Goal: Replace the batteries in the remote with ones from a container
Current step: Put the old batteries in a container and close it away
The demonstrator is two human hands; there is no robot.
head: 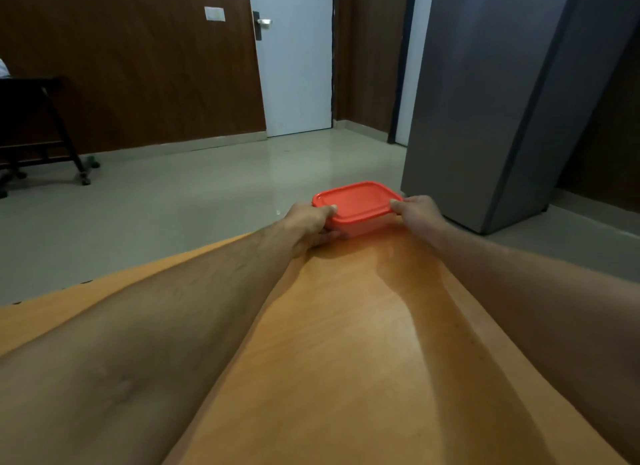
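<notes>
table [346, 343] | hands grip container [358, 201] | fridge [502, 100] just behind

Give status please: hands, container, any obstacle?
Left hand and right hand grip red container, lid on. Container at table far edge. No obstacle seen.
</notes>
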